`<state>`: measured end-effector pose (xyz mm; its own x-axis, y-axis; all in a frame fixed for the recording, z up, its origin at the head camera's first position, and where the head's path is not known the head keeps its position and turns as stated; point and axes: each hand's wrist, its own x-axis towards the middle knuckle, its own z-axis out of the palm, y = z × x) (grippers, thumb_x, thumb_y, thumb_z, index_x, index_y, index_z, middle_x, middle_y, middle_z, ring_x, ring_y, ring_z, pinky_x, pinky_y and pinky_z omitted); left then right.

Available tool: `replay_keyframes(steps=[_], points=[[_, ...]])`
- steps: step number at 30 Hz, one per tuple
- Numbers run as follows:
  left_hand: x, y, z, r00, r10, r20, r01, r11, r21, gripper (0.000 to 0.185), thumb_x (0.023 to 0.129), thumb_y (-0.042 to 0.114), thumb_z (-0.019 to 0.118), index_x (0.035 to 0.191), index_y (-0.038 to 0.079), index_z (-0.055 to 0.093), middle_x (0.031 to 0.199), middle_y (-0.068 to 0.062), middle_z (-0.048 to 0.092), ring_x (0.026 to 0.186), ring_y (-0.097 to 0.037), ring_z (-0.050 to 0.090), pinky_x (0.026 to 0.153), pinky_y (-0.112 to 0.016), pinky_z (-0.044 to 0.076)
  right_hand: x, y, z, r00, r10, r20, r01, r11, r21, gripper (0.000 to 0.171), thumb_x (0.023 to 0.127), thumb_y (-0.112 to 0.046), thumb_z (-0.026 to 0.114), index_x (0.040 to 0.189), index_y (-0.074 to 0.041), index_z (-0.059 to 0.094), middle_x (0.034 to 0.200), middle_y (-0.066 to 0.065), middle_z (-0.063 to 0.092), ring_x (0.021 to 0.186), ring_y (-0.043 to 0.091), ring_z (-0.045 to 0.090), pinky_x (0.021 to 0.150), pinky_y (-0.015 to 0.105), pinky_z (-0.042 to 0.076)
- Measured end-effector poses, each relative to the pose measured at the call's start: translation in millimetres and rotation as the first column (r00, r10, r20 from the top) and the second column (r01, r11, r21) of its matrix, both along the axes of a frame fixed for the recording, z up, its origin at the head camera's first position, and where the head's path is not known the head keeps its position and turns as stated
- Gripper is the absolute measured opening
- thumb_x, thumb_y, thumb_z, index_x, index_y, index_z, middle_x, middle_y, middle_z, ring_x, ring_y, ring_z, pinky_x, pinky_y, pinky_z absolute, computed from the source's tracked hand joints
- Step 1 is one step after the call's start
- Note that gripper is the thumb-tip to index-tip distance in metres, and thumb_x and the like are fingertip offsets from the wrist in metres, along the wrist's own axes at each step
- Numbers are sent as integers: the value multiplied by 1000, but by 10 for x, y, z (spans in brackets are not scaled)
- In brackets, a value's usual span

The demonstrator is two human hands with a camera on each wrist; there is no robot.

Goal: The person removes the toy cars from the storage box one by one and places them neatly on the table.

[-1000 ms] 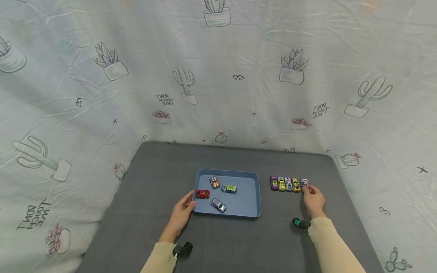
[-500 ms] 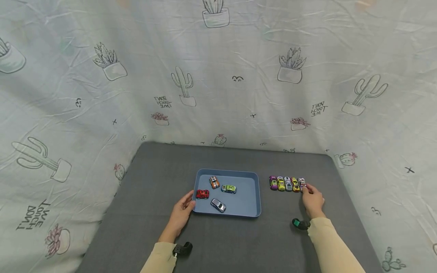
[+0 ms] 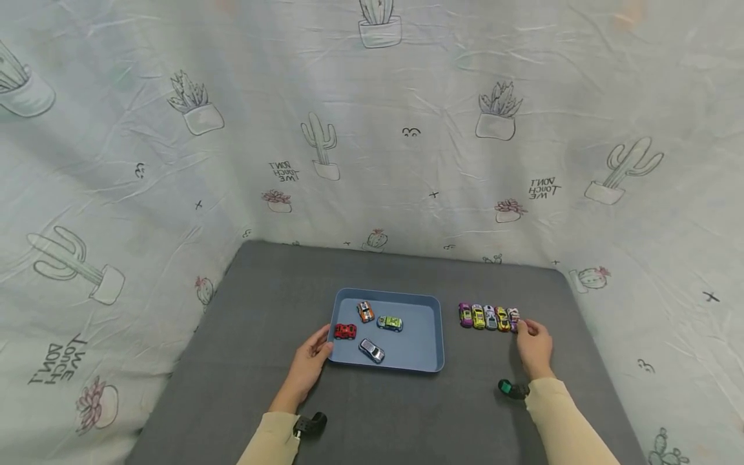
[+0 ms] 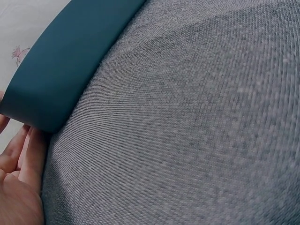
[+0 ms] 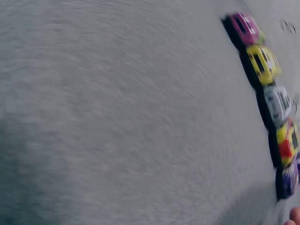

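Observation:
A blue tray (image 3: 433, 336) sits mid-table and holds several toy cars: orange (image 3: 365, 311), green (image 3: 390, 323), red (image 3: 345, 331) and silver (image 3: 372, 351). My left hand (image 3: 308, 365) lies flat on the table, its fingers (image 4: 28, 154) against the tray's near left corner (image 4: 51, 89). Right of the tray, several cars stand side by side in a row (image 3: 489, 317), from magenta (image 5: 246, 28) to a white-purple car (image 3: 514, 320) at the right end. My right hand (image 3: 533, 345) rests behind that end, fingertips at the last car (image 5: 289, 178), not wrapped round it.
The grey table (image 3: 279, 290) is backed and flanked by a pale cloth printed with cacti (image 3: 407, 161). Small black devices sit at both wrists (image 3: 310, 423) (image 3: 511, 389). Bare grey surface lies left of the tray and along the near edge.
The right hand slid the white-purple car leftward until it closed up against the row. The left hand and the tray stayed where they were.

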<state>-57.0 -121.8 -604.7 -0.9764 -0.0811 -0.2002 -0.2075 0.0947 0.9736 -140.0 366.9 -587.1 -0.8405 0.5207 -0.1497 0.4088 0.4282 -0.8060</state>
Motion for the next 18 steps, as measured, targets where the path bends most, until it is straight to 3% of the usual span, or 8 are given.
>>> replay_keyframes(steps=[4,9,18], points=[[-1,-3,-6,1000,0,-12,0,1000,-7,51,95,31,62,144,23,48,140,-9,51,125,-26,48,101,-44,42,-7,-142,82,995,42,-96,-36,997,62,49,101,-28,46,135,8,47,125,29,45,113,39,44,88,50,41],[-5,-7,-9,1000,7,-3,-7,1000,-10,50,96,29,61,144,22,48,141,-10,50,127,-28,47,103,-46,40,-74,-396,206,973,170,-155,-161,985,69,47,100,-27,53,132,7,49,117,23,45,101,29,46,78,37,41],[-1,-2,0,1000,2,9,-2,1000,-5,45,98,25,60,142,27,50,141,-7,51,127,-25,47,103,-47,40,-72,-858,366,899,395,-190,-385,918,89,43,97,-25,61,130,1,53,119,19,50,101,27,51,79,38,45]])
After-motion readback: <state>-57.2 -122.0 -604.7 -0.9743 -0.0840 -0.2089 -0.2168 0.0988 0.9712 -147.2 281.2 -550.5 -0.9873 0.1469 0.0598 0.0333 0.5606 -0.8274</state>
